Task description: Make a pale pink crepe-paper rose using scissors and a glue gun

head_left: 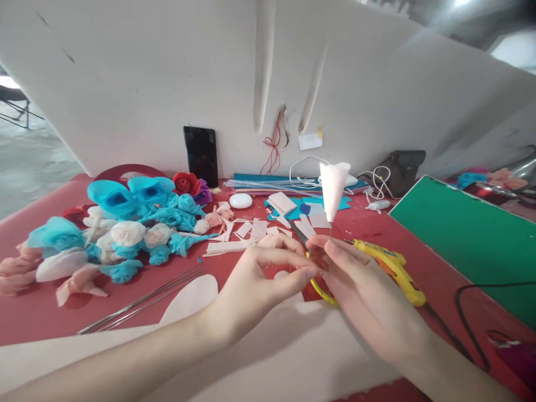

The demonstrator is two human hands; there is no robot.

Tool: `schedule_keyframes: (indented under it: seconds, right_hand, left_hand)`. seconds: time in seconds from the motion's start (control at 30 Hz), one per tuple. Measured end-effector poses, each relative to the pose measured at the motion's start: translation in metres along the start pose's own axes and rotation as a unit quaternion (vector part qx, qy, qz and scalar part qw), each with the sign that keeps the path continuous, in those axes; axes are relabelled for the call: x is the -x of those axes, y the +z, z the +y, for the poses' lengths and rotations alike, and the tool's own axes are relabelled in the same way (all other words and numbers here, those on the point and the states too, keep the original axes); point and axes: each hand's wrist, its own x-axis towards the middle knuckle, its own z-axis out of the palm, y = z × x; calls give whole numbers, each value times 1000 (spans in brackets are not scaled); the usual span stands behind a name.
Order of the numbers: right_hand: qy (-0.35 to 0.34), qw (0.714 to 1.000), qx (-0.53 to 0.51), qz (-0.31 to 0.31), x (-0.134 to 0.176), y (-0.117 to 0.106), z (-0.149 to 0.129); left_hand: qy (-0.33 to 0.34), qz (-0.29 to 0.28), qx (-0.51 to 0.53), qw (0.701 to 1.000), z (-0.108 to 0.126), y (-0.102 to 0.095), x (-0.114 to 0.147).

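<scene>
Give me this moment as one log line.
right hand: holding wire; white cone: atop wire, wide end up; left hand: near right; glue gun: on table

A craft workspace, shown by a yellow glue gun (402, 274) on a red tabletop (234, 271); heaped artificial flowers (128, 234) and thin wires (144, 298) lay well left of the gun, paper scraps (259, 228) nearer its left side
</scene>
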Motion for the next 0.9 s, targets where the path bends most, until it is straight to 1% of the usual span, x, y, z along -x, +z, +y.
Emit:
schedule_keyframes:
  seconds: [0.07,0.13,0.23,0.3,0.43,0.5,0.57,0.73,0.8,0.9]
  right_hand:
    - [20,1000,-9,-4,1,1,0]
    - [30,999,-15,-21,2,1,0]
    - [24,998,-24,-51,2,1,0]
    - [19,998,-29,-60,2,1,0]
    - [42,997,-46,-38,0,2,0]
    - [56,997,-57,-25,0,2,1]
    - [65,996,-58,-26,0,2,2]
    - [84,993,-66,-58,2,3,4]
    - [87,991,-73,-69,3,3,5]
    - [88,991,-75,-72,4,2,6]
  left_hand:
    - [-8,-8,21,1000,-3,1,0]
    - [-23,-9,43,999,-4,1,1]
    - [-39,3,56,998,-4,0,0]
    - [-32,20,48,998,-3,-2,-2]
    - [-4,67,47,997,-3,-5,-5]
    - [-7,74,57,996,-1,-6,-5]
    - [-15,63,67,996,1,-6,-4]
    - [-29,0,99,995,7,-7,0]
    - [-31,-4,106,994,9,-7,1]
    - [-35,8,105,994,11,-6,1]
